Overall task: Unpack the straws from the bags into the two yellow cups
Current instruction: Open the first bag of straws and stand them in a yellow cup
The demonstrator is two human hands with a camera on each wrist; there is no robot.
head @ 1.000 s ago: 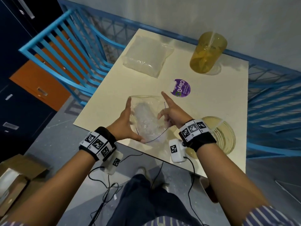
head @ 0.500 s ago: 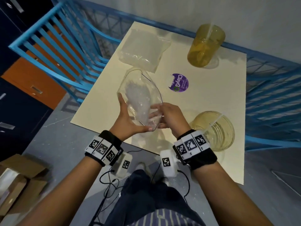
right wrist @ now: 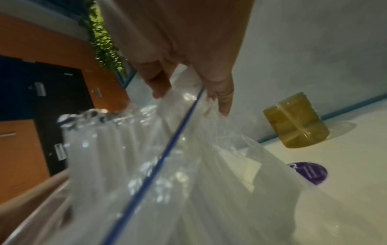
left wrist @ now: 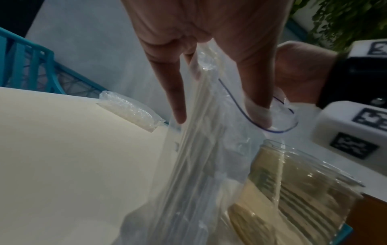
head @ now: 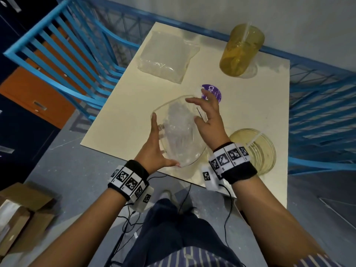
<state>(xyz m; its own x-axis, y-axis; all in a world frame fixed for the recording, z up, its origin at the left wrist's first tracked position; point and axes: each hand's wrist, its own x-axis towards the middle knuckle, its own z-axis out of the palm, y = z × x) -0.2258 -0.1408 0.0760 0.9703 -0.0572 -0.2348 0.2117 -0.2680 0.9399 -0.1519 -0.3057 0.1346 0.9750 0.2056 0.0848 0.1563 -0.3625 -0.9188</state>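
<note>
A clear zip bag [head: 185, 149] full of clear straws [head: 178, 126] stands tilted over the table's near edge, mouth open. My left hand [head: 157, 145] grips its left side, thumb under the bottom rim. In the left wrist view the fingers [left wrist: 173, 92] lie along the bag [left wrist: 199, 165]. My right hand [head: 207, 114] hovers at the mouth with fingers spread; its fingertips [right wrist: 224, 106] touch the rim by the blue zip line. The near yellow cup [head: 258, 151] and the far yellow cup [head: 240, 51] each hold a straw. A second full bag [head: 165, 56] lies at the far left.
The cream table [head: 250, 105] bears a purple sticker [head: 216, 93] just beyond my right hand. Blue railings [head: 67, 45] flank the table left and right, a wall stands behind. Cardboard boxes [head: 19, 212] and cables lie on the floor.
My right hand left the bag's lower right side and rose to its mouth, fingers now spread. The left hand keeps hold while the bag has come nearer to me.
</note>
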